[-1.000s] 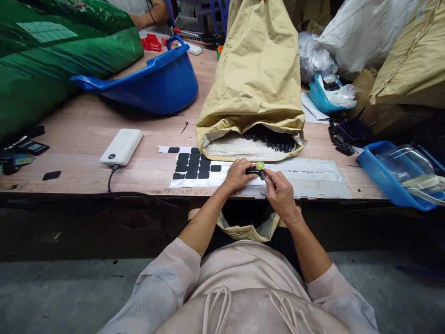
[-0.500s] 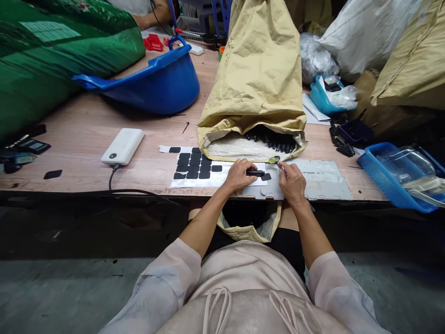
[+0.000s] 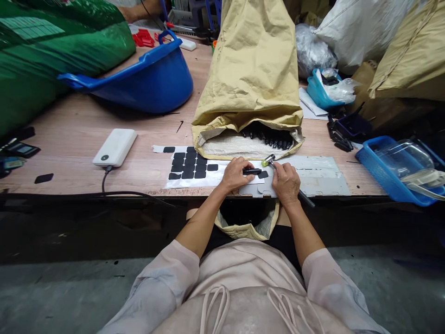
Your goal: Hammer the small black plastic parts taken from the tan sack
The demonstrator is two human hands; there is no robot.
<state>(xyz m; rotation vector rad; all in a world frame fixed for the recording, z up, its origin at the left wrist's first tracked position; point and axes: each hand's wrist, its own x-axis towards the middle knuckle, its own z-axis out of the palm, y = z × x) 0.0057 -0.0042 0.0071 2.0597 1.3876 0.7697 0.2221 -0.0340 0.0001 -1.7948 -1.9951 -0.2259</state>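
Observation:
My left hand [image 3: 236, 175] rests at the table's front edge, its fingers closed on a slim black rod-shaped piece [image 3: 253, 171] that points right. Just beside that piece lies a loose black rounded square [image 3: 263, 174]. My right hand [image 3: 286, 183] grips a small hammer [image 3: 269, 160] with a metal and yellow-green head; its dark handle sticks out behind the wrist. The hammer head is above the board, near the piece's tip. Beneath both hands are a white sheet [image 3: 222, 178] and a grey flat board [image 3: 321, 174]. Several black squares [image 3: 188, 168] sit in rows on the sheet.
An open tan sack [image 3: 248, 79] with black pieces inside lies ahead. A blue basin [image 3: 149, 83] and white power bank [image 3: 115, 147] are left; a blue basket [image 3: 378, 171] is right. Another sack [image 3: 239, 230] opens on my lap. A person's arm [image 3: 139, 11] shows at the back.
The hammer in my right hand has turned, its head shifting and its handle now showing behind the wrist. My left hand still holds the black piece. The whole view has shifted slightly.

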